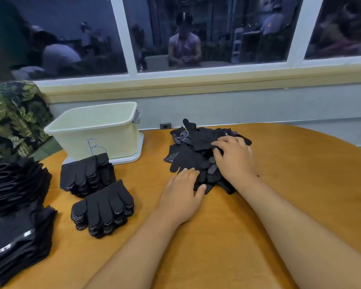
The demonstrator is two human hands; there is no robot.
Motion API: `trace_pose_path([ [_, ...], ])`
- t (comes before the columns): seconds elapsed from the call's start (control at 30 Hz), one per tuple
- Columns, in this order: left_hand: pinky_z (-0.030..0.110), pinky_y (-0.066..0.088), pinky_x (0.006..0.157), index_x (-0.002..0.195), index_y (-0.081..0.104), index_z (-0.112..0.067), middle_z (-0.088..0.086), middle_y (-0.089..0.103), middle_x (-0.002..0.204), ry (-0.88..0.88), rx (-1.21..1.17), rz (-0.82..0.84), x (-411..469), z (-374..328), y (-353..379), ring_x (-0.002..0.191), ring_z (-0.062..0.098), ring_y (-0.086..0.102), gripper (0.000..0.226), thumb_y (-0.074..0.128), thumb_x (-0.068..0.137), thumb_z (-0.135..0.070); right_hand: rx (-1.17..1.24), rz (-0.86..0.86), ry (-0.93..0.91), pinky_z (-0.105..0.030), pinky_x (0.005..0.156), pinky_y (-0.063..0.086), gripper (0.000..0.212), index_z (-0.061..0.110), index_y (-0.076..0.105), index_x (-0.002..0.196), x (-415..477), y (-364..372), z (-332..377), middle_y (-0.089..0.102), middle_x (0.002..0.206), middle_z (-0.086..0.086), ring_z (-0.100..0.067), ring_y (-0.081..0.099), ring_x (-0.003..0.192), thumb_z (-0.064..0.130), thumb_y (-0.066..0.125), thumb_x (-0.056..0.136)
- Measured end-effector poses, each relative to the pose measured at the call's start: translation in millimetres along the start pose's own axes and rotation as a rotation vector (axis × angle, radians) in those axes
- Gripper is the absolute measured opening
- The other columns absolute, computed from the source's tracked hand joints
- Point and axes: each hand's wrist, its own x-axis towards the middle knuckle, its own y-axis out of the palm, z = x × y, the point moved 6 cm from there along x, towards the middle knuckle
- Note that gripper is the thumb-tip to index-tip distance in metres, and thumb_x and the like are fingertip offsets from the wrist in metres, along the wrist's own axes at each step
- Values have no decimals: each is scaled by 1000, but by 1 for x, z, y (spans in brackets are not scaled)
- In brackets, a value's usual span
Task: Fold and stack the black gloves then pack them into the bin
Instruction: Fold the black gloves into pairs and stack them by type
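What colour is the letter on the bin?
Blue; a B on the front of the pale bin, head view.

Marked by hand in blue on near wall of pale cream plastic bin point(117, 140), far left: single letter "B". White printing on cuffs of black knit gloves point(13, 243), near left: too blurred to read.

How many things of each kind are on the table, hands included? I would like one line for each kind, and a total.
Bin: 1
Loose glove pile: 1
Stacks of black gloves: 2
Taller black stacks, left edge: 2
Hands, left hand and right hand: 2
Total: 8
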Motion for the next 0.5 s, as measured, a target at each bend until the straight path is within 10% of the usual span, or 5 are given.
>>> trace_pose_path([
  [0.3,35,22,130,168,26,-25,-7,30,173,-26,-173,-80,-7,-1,-10,161,11,20,67,45,109,-51,699,-177,77,-31,72,48,17,27,67,98,-36,-47,1,70,85,11,-8,65,83,37,59,109],
  [0.5,34,30,127,168,19,-36,-15,30,170,-92,-611,-276,-24,-4,-35,155,3,29,88,66,98,-60,1006,-97,76,-47,88,59,12,26,70,106,-74,-57,6,78,104,4,-19,74,103,28,59,111],
])
